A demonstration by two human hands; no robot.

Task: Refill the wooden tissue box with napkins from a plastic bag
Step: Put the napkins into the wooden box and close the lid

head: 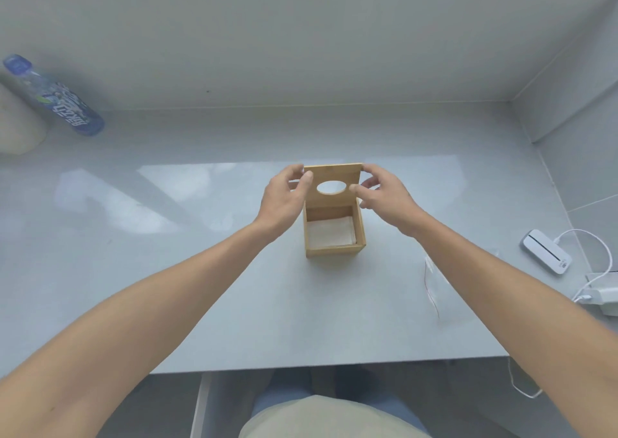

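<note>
Near the middle of the counter [234, 287], a little toward its near edge: the wooden tissue box [334, 237], square-sided, standing upright with its open top facing up. Long axis hard to name — seen from above, the box looks close to square. Inside, white napkins [330, 233] lying flat, well below the rim, filling the floor of the box.

Above the far side of the box: the lid [334, 178], a flat wooden panel with an oval hole through its middle, raised on edge and tilted back, its face turned toward the camera, its long edge running left to right, parallel to the counter's far edge. Lower edge close to the far wall of the box; touching or apart, cannot tell.

On the lid's left edge: the left hand [284, 200], thumb on the front face, fingers curled around behind, pinching the panel. On the lid's right edge: the right hand [384, 197], thumb by the oval, fingers hooked over the upper right corner — likewise a narrow grip on the wood.

At the far left corner of the counter: a blue-capped bottle [53, 98]. Along the right edge: a white device [546, 252] with a white cable [598, 243], and a charger [602, 299] nearer the near right corner. Right of the box, toward the near edge: a clear plastic bag [434, 280] with a thin red strip, lying flat.
</note>
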